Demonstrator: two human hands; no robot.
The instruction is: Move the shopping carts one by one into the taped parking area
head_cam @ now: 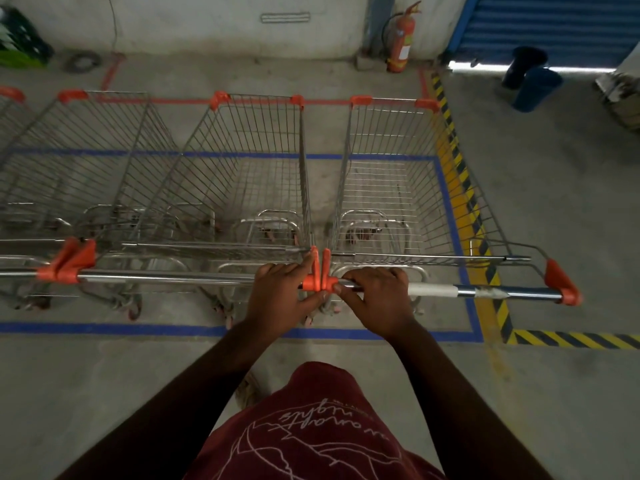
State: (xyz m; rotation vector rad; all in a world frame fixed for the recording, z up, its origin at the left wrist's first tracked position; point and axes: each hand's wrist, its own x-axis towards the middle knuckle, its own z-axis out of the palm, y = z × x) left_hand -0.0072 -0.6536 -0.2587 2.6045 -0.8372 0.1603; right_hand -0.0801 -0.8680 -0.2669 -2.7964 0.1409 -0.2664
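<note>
Several wire shopping carts with orange corner caps stand side by side inside a blue taped rectangle (pixel 450 216) on the concrete floor. The rightmost cart (pixel 398 174) has a steel handle bar (pixel 485 292) wrapped in white tape. The middle cart (pixel 249 168) stands right beside it, with its own handle bar (pixel 166 277). My left hand (pixel 280 296) grips the right end of the middle cart's bar. My right hand (pixel 377 299) grips the left end of the rightmost cart's bar. The two orange end caps (pixel 320 275) touch between my hands.
Yellow-black hazard tape (pixel 460 188) runs along the right of the blue rectangle and turns right at its near corner. A red fire extinguisher (pixel 401 39) stands at the back wall. Two dark bins (pixel 530 77) sit before a blue shutter. Red tape marks the floor behind the carts.
</note>
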